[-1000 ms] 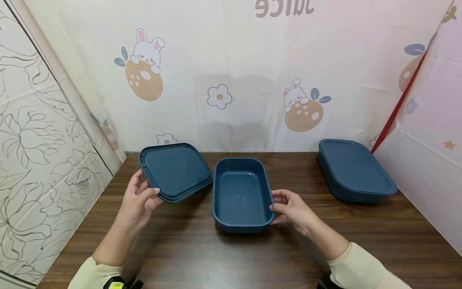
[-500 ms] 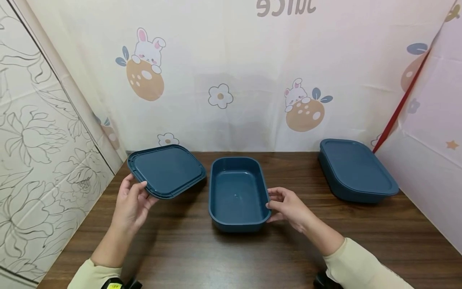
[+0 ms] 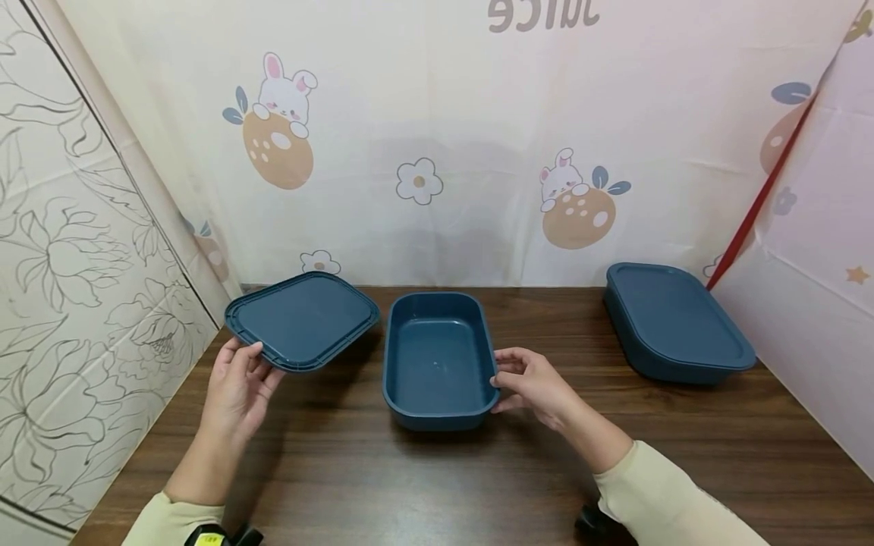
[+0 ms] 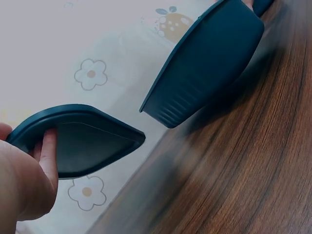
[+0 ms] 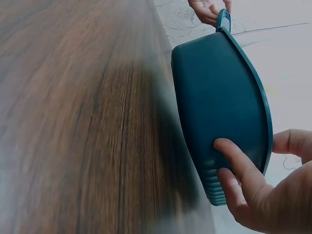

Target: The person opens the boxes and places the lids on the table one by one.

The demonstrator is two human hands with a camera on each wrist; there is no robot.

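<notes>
My left hand [image 3: 235,390] pinches the near-left edge of a dark blue rectangular lid [image 3: 303,318], thumb on top and fingers beneath. The lid is held up, tilted, its ridged rim facing up. Beside it is a matching deep blue food container [image 3: 437,371], uncovered, with nothing inside. My right hand [image 3: 532,387] grips the container's right wall, thumb at the rim. In the right wrist view, two fingertips [image 5: 224,146] press the outer wall, close to its ribbed corner. A gap separates lid and container in the left wrist view [image 4: 209,63].
A second blue container [image 3: 676,322] with its lid on stands at the right rear of the dark wooden table [image 3: 437,485]. A patterned white curtain [image 3: 464,98] hangs behind the table's back edge. Flowered panels [image 3: 75,265] border the left, and a pale curtain borders the right.
Both hands have shifted left, carrying the lid and the uncovered container with them. The lid has tipped flatter and the container has moved slightly back. The lidded container stays put.
</notes>
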